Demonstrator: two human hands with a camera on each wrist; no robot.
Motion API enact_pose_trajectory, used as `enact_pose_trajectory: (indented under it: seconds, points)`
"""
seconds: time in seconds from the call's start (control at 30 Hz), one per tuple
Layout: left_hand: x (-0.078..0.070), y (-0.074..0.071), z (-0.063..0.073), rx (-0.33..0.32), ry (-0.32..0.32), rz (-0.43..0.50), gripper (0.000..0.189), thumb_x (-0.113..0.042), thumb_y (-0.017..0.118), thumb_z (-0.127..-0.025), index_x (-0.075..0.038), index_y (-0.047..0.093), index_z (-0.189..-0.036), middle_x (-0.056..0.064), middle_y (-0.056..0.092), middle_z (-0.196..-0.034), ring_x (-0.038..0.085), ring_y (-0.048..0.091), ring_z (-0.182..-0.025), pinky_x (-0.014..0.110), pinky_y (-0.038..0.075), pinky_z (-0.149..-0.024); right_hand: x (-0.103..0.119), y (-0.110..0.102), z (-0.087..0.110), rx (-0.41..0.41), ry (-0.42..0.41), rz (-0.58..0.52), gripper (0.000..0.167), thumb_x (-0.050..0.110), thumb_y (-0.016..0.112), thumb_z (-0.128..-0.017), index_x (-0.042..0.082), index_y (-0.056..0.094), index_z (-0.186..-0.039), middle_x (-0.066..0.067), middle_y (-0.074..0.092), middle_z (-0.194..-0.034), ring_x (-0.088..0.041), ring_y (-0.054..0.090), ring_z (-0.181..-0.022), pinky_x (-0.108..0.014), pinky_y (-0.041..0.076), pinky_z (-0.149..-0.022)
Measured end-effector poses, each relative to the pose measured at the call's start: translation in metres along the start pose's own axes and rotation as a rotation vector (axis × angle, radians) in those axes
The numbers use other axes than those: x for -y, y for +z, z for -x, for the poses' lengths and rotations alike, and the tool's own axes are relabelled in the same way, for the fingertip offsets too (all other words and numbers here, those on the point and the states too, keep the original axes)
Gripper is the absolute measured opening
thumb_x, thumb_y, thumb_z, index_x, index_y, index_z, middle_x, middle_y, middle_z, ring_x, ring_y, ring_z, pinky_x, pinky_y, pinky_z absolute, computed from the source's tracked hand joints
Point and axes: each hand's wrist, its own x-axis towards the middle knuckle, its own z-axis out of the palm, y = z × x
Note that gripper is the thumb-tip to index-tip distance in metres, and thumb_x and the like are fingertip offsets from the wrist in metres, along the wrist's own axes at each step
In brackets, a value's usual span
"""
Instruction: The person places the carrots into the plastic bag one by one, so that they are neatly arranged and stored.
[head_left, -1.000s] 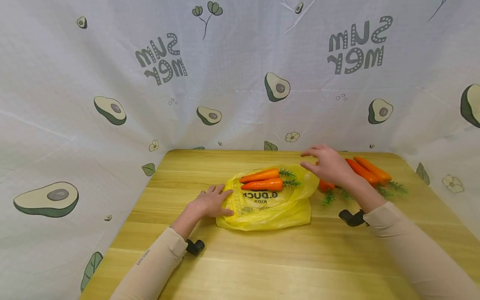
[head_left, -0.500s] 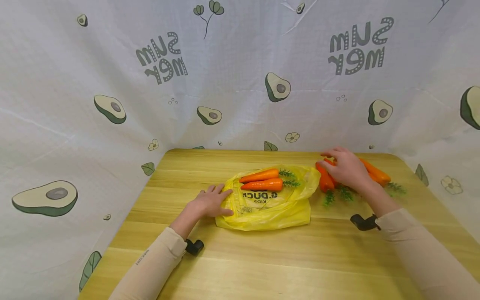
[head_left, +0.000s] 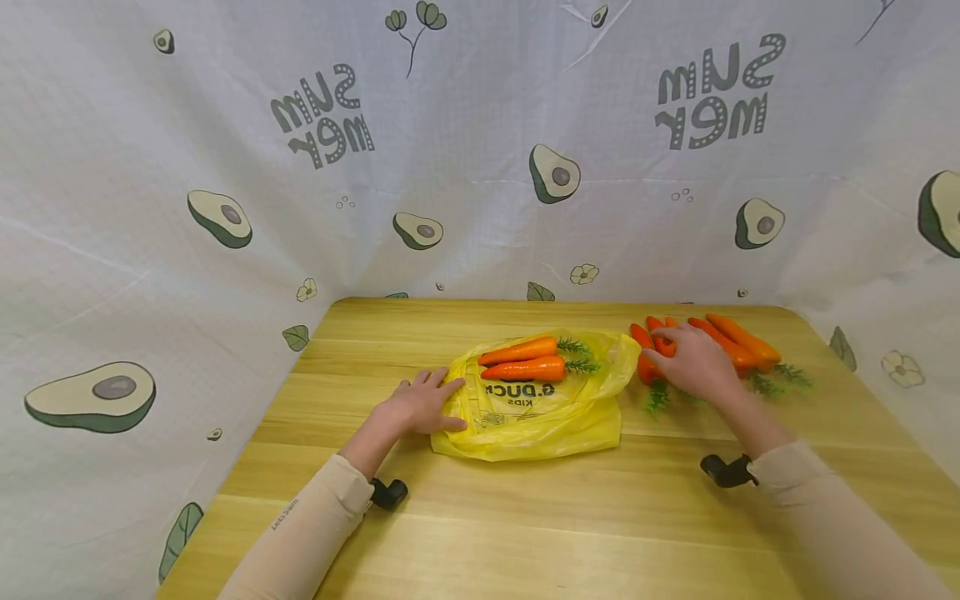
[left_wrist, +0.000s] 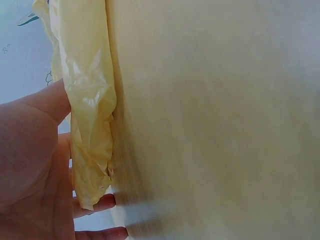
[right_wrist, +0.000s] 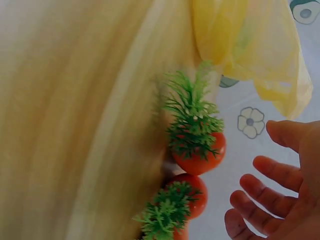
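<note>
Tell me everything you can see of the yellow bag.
The yellow bag looks like thin, crinkled, partly see-through plastic with dark lettering. It lies low on the wood-grain table, its near side rumpled. Two orange carrots rest by the lettering; whether inside it is unclear. The left hand, fingers spread, touches its left side.

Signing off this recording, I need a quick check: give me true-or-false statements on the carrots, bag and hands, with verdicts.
Two carrots lie side by side at the yellow plastic bag. True.
Their tips point right. False: their green tops do.
The left hand is clear of the bag. False: it touches the bag's left edge.
The right hand is at the other carrots. True.
The tabletop shows wood grain. True.
</note>
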Motion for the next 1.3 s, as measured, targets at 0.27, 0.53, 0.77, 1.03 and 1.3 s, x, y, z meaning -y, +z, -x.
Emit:
enact_pose_trajectory:
  seconds: [0.27,0.53,0.77,1.03,1.3]
  points:
    - [-0.001,0.000,0.001,-0.005,0.004,0.000,0.080,-0.061,0.058,-0.095,-0.029,0.028,-0.161,0.009,0.016,-0.169,0.038,0.019,-0.154,0.063,0.025,-0.117,0.000,0.013,0.008,-0.013,0.040,0.039,0.059,0.040,0.065,-0.096,-0.005,0.060,-0.133,-0.035,0.057,-0.132,-0.055,0.050,-0.121,-0.067,0.046,-0.090]
    - [0.000,0.000,0.001,-0.009,0.006,0.001,0.080,-0.061,0.059,-0.095,-0.028,0.029,-0.161,0.010,0.017,-0.169,0.038,0.019,-0.153,0.062,0.025,-0.117,0.001,0.023,0.014,-0.062,0.064,0.113,0.060,0.039,0.067,-0.093,-0.007,0.059,-0.132,-0.037,0.057,-0.122,-0.053,0.057,-0.103,-0.059,0.051,-0.071]
    - [0.000,-0.001,0.003,-0.010,0.013,0.003,0.080,-0.061,0.059,-0.095,-0.026,0.029,-0.161,0.011,0.018,-0.168,0.038,0.020,-0.153,0.063,0.026,-0.117,0.001,0.031,0.012,-0.121,0.099,0.111,0.042,0.038,0.070,-0.091,-0.003,0.068,-0.099,-0.029,0.058,-0.097,-0.047,0.059,-0.085,-0.051,0.048,-0.051]
    - [-0.001,-0.002,0.003,-0.007,0.014,-0.003,0.080,-0.061,0.058,-0.095,-0.027,0.028,-0.161,0.011,0.017,-0.169,0.039,0.019,-0.153,0.064,0.025,-0.117,-0.002,0.035,0.010,-0.129,0.113,0.116,0.038,0.038,0.071,-0.089,0.000,0.066,-0.084,-0.027,0.060,-0.090,-0.046,0.060,-0.078,-0.052,0.049,-0.051]
    - [-0.002,-0.002,0.004,-0.006,0.014,-0.001,0.080,-0.060,0.058,-0.095,-0.026,0.028,-0.161,0.011,0.016,-0.169,0.039,0.019,-0.153,0.063,0.025,-0.117,0.002,0.027,0.011,-0.076,0.142,0.113,0.040,0.035,0.058,-0.093,0.006,0.056,-0.066,-0.020,0.057,-0.073,-0.034,0.055,-0.059,-0.042,0.042,-0.044]
